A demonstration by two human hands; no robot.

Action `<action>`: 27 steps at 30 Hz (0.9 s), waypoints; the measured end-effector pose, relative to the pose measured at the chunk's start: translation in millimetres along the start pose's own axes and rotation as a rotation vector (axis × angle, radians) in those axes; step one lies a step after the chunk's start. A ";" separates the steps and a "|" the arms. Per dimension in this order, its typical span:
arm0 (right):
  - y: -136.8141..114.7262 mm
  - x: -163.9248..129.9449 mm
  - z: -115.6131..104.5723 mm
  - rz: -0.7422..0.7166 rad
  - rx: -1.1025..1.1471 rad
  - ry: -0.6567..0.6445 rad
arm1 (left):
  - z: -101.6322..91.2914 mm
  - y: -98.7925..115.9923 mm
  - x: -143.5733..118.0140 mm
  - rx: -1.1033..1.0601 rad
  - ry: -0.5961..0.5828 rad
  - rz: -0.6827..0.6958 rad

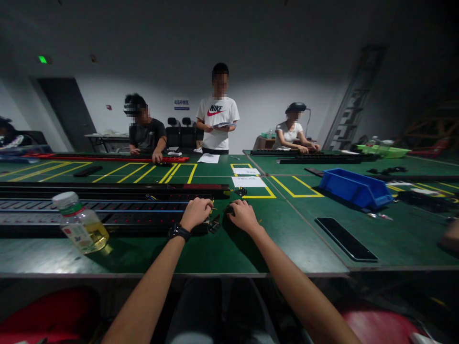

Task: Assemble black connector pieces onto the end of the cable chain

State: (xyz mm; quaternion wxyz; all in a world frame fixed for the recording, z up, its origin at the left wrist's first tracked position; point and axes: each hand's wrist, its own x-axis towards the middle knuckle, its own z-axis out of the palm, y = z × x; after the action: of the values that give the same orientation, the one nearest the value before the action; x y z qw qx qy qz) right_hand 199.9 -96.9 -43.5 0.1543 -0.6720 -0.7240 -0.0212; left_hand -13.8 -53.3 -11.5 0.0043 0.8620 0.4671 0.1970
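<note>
Both bare forearms are stretched forward and angled inward, the left hand [196, 212], banded at the wrist by a dark watch [179, 232], being curled knuckles-up into a loose fist, while the right hand [243, 215] is cupped palm-down close beside it.

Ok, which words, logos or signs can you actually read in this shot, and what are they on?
"NIKE", with the swoosh under it: white T-shirt of the standing person.
Wall sign: blue characters, too small to read.
Bottle label: print too blurred to read.
Paper sheets on the table: print too small to read.
Green lit sign over the door: no legible text.
</note>
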 end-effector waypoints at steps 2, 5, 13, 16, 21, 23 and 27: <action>-0.1 0.1 0.3 0.001 0.009 0.007 | 0.3 -0.3 -0.1 0.003 0.003 0.004; -0.8 -0.3 0.1 -0.005 0.020 0.016 | 0.8 -0.8 -0.4 0.008 0.005 0.011; -1.3 -0.9 0.7 -0.028 0.035 0.033 | -0.3 -0.8 -0.9 -0.004 0.003 0.007; -0.5 -0.9 1.4 -0.036 0.027 0.046 | -0.4 -0.5 -1.0 -0.002 0.003 0.007; -1.0 -0.5 -0.1 -0.027 0.009 0.048 | 0.2 -1.0 -0.8 0.001 0.003 0.006; -1.7 -0.4 -1.4 -0.022 -0.003 0.036 | 0.1 -1.0 -0.6 -0.001 0.001 0.000; -2.2 -0.8 -3.1 -0.028 -0.020 0.021 | -0.6 -0.6 -0.9 0.001 0.002 -0.003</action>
State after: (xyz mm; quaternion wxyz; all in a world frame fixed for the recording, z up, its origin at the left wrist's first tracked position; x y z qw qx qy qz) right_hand 198.3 -98.6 -40.3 0.1549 -0.6630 -0.7314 -0.0378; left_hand -14.9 -53.8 -11.4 0.0039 0.8610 0.4686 0.1976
